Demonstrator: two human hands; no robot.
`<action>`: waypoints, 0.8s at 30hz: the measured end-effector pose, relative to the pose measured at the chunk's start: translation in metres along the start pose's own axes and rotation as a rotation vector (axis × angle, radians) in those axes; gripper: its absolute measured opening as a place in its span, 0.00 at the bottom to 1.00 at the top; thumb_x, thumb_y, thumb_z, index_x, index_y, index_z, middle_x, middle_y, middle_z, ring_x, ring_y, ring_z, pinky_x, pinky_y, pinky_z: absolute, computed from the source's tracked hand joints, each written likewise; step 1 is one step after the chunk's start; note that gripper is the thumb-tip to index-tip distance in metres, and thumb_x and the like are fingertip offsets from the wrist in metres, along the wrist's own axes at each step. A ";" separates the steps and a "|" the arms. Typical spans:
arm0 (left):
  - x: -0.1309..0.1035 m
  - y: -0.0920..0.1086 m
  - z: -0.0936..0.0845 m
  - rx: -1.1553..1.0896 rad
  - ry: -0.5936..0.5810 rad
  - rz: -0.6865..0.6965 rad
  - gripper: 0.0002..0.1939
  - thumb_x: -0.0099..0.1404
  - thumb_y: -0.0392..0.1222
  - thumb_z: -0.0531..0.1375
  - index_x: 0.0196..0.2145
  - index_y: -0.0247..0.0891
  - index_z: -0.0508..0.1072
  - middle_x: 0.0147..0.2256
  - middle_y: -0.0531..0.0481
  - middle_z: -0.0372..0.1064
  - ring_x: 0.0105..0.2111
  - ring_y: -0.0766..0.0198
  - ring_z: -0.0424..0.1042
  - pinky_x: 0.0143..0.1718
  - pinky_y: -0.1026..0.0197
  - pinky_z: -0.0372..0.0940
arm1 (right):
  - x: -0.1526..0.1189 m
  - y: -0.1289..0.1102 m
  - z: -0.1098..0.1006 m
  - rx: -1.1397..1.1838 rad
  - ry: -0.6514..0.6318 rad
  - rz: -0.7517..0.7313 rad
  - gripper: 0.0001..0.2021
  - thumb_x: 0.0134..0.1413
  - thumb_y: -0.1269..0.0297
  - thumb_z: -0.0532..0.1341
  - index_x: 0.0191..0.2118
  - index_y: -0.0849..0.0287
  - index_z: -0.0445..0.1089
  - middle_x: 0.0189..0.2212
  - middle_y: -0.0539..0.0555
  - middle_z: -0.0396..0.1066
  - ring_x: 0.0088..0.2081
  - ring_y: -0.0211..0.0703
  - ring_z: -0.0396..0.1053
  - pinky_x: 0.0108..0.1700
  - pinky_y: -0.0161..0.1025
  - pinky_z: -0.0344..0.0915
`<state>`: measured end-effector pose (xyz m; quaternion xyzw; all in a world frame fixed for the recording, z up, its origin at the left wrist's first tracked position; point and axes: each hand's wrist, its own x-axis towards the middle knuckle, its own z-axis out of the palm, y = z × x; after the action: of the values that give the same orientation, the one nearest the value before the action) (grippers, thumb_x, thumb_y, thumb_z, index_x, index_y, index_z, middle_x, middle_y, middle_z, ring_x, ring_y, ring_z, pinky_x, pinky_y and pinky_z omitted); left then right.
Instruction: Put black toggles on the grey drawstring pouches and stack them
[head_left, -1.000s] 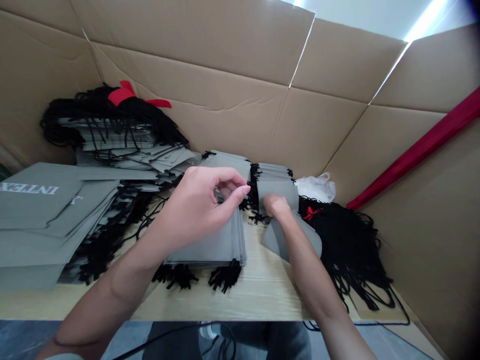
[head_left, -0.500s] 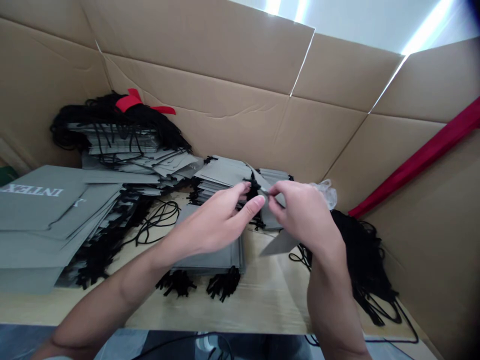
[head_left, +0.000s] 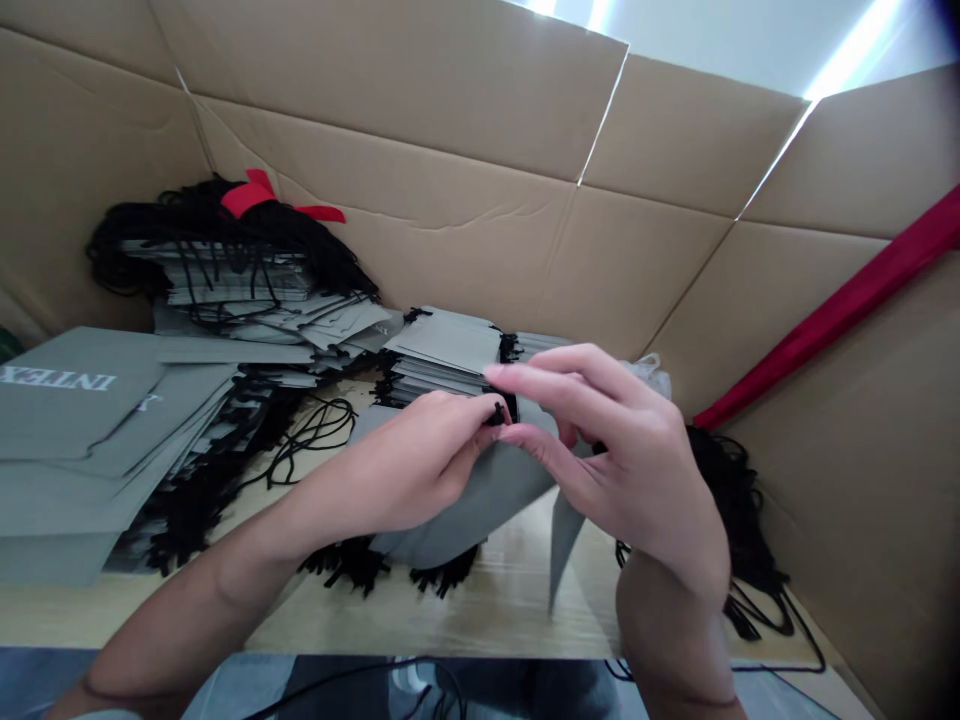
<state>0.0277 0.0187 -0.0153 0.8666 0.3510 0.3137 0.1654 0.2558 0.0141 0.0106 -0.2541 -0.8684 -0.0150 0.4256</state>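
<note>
Over the middle of the table, my left hand (head_left: 427,455) pinches a short black cord end (head_left: 496,412) between thumb and fingers. My right hand (head_left: 600,430) is beside it, fingers spread, its thumb tip close to the left fingertips. A grey sheet (head_left: 480,500) hangs below both hands, slanting over a grey stack with black cord tufts (head_left: 444,572) at its front edge. Another grey flap (head_left: 564,545) hangs under my right hand. Where the sheet meets the fingers is partly hidden.
Grey printed sheets (head_left: 67,430) are piled at left. Behind lie black cords (head_left: 300,235) with a red ribbon (head_left: 250,195) and smaller grey stacks (head_left: 446,340). Black cords (head_left: 739,510) lie right. Cardboard walls (head_left: 450,150) and a red strip (head_left: 832,310) border the table (head_left: 525,620).
My right hand has opened its pinch and spread its fingers. The grey sheet has swung down and left over the front stack. The view has shifted slightly.
</note>
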 end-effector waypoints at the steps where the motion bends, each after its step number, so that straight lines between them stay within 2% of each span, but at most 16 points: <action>1: 0.000 0.001 0.000 0.009 -0.016 0.005 0.14 0.82 0.39 0.52 0.39 0.39 0.73 0.35 0.50 0.77 0.33 0.61 0.74 0.35 0.58 0.62 | 0.001 0.001 0.001 0.025 -0.004 -0.031 0.10 0.74 0.70 0.68 0.54 0.51 0.81 0.49 0.52 0.80 0.38 0.37 0.76 0.41 0.36 0.75; 4: 0.001 0.005 -0.004 -0.074 -0.001 0.000 0.13 0.83 0.39 0.54 0.41 0.38 0.77 0.36 0.52 0.80 0.34 0.64 0.75 0.36 0.60 0.64 | 0.002 0.004 0.005 0.050 0.021 -0.043 0.10 0.74 0.77 0.66 0.46 0.54 0.81 0.42 0.49 0.82 0.41 0.37 0.79 0.44 0.34 0.75; 8: 0.003 0.010 -0.010 -0.148 0.152 -0.008 0.10 0.80 0.38 0.59 0.44 0.40 0.81 0.39 0.55 0.82 0.38 0.66 0.79 0.39 0.64 0.67 | 0.002 0.003 0.003 0.058 0.064 0.065 0.07 0.71 0.74 0.69 0.47 0.54 0.80 0.38 0.47 0.81 0.35 0.35 0.75 0.39 0.35 0.74; 11: 0.003 0.012 -0.013 -0.148 0.200 0.010 0.10 0.80 0.38 0.60 0.46 0.41 0.83 0.38 0.55 0.83 0.38 0.65 0.80 0.39 0.65 0.69 | 0.002 0.001 0.003 0.098 0.087 0.117 0.06 0.71 0.73 0.68 0.46 0.53 0.79 0.37 0.47 0.79 0.33 0.35 0.73 0.34 0.36 0.71; 14: 0.001 0.013 -0.012 -0.107 0.234 0.038 0.11 0.81 0.39 0.59 0.43 0.39 0.83 0.35 0.54 0.82 0.36 0.64 0.79 0.36 0.64 0.68 | 0.001 0.000 0.004 0.122 0.093 0.141 0.07 0.69 0.73 0.69 0.47 0.53 0.79 0.37 0.46 0.78 0.33 0.35 0.72 0.30 0.37 0.67; 17: 0.000 0.013 -0.012 -0.056 0.267 0.052 0.14 0.82 0.41 0.59 0.37 0.38 0.80 0.33 0.53 0.80 0.32 0.65 0.76 0.32 0.64 0.64 | 0.000 -0.001 0.004 0.146 0.168 0.184 0.08 0.66 0.70 0.73 0.45 0.53 0.76 0.39 0.47 0.75 0.33 0.35 0.68 0.28 0.38 0.65; 20: 0.000 0.013 -0.010 -0.037 0.275 0.064 0.17 0.83 0.40 0.58 0.34 0.37 0.78 0.32 0.54 0.80 0.29 0.68 0.73 0.30 0.64 0.62 | 0.000 -0.002 0.004 0.119 0.194 0.137 0.10 0.64 0.71 0.74 0.39 0.54 0.72 0.36 0.46 0.73 0.32 0.35 0.65 0.29 0.38 0.65; 24: 0.001 0.014 -0.008 -0.028 0.275 0.099 0.15 0.83 0.37 0.57 0.38 0.37 0.78 0.33 0.55 0.78 0.30 0.69 0.72 0.33 0.64 0.63 | 0.001 -0.004 0.005 0.042 0.150 0.057 0.07 0.68 0.74 0.70 0.44 0.54 0.77 0.36 0.45 0.79 0.32 0.33 0.70 0.36 0.36 0.71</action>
<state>0.0303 0.0096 -0.0019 0.8295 0.3225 0.4420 0.1121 0.2499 0.0119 0.0086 -0.2679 -0.8266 -0.0039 0.4949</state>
